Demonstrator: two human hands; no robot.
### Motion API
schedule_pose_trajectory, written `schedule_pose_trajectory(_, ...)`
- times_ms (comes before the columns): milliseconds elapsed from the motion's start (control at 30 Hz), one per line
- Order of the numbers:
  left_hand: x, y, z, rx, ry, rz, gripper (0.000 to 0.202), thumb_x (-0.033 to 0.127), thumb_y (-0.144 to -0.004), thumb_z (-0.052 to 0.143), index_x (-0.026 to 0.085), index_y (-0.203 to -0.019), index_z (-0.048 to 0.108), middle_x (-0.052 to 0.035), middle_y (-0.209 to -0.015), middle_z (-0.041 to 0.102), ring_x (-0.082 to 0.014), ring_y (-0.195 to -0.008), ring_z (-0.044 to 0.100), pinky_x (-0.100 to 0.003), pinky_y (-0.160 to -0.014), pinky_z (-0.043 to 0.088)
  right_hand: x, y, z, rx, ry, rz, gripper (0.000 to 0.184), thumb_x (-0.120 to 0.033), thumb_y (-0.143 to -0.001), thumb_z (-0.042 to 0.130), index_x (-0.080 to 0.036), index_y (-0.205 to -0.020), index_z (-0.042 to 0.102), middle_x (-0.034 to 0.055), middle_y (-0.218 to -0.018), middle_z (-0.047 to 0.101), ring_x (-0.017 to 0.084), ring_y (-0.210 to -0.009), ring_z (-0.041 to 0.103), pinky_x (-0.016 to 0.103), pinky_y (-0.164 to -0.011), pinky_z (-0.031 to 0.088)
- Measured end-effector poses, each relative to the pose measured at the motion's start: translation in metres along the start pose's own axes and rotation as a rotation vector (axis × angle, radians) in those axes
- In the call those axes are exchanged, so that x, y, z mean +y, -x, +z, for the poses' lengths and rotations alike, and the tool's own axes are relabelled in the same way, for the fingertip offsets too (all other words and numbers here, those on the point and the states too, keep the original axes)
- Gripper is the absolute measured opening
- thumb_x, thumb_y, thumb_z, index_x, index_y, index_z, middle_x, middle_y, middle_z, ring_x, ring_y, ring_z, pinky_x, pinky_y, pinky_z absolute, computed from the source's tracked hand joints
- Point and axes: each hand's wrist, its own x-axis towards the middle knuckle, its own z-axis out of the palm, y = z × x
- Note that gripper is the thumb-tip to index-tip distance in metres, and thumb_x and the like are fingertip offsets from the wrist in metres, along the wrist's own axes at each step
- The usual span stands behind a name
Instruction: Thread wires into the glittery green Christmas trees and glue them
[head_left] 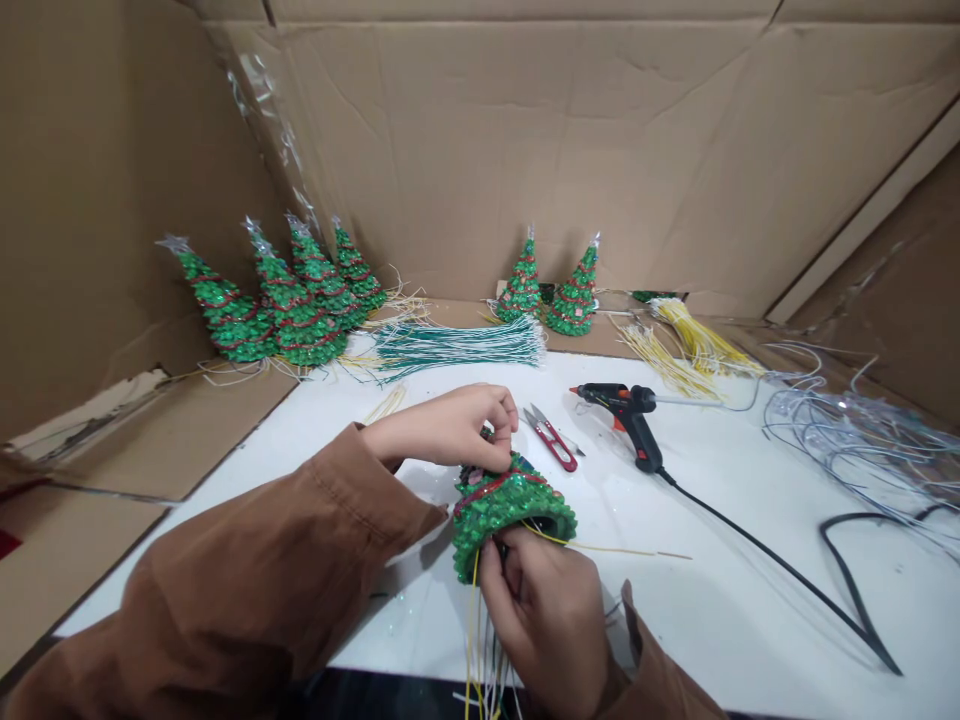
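Left hand (469,425): closing thumb and fingers on the upper part of a miniature Christmas tree (504,505), the exact pinch partly hiding!
Right hand (544,610): working into the tree's hollow base; its fingertips are hiding, so I cannot tell whether they're gripping.
Tree in hand: tilting above the counter (645,620), open base facing the wearer.
Trailing wires (470,635): hanging yellow and white below the base, another yellow strand poking rightward.
Thread snips (561,448): lying red-handled just beyond the tree.
Glue gun (628,410): resting to the right, nozzle pointing left.
Green-and-white wires (461,342): stretching across the back.
Yellow wires (701,338): bunching behind the glue gun.
Pale wire tangle (847,430): sprawling far right.
Other trees (296,300): four standing back left, two (573,300) back centre, all wearing silvery toppers.
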Motion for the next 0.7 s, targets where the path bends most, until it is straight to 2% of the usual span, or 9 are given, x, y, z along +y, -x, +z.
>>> schedule_pose_trajectory(333,-0.0066,0.0016,0.0016,-0.053,0.079,0.051,0.008,0.014,-0.071,0.054,0.014,-0.064,0.057,-0.0033,-0.095,0.051,-0.0152,-0.090,0.050,-0.025,-0.082,0.040,0.0000,0.0007,0.0002,0.006,-0.002,0.009,0.026,-0.018,-0.086,0.049,-0.018,-0.061,0.054,-0.0049,-0.043,0.043,0.010,-0.036,0.041,0.029,-0.043,0.025)
schedule_pose_trajectory(567,-0.0092,0.0024,0.0006,-0.103,0.195,0.006,0.010,0.016,-0.073,0.051,0.014,-0.064,0.056,-0.0041,-0.097,0.049,-0.0150,-0.087,0.051,-0.024,-0.077,0.042,0.0001,0.0007,0.0000,0.000,-0.014,0.013,0.025,-0.018,-0.085,0.050,-0.017,-0.061,0.054,-0.0059,-0.043,0.041,0.009,-0.035,0.040,0.028,-0.043,0.025)
schedule_pose_trajectory(700,-0.0067,0.0056,-0.0013,-0.054,0.161,0.009,0.010,0.015,-0.072,0.053,0.015,-0.065,0.060,-0.0031,-0.095,0.050,-0.0151,-0.089,0.052,-0.024,-0.084,0.040,0.0003,0.0010,0.0000,0.009,-0.018,0.005,0.025,-0.018,-0.086,0.050,-0.017,-0.061,0.055,-0.0056,-0.043,0.041,0.009,-0.035,0.039,0.028,-0.043,0.026)
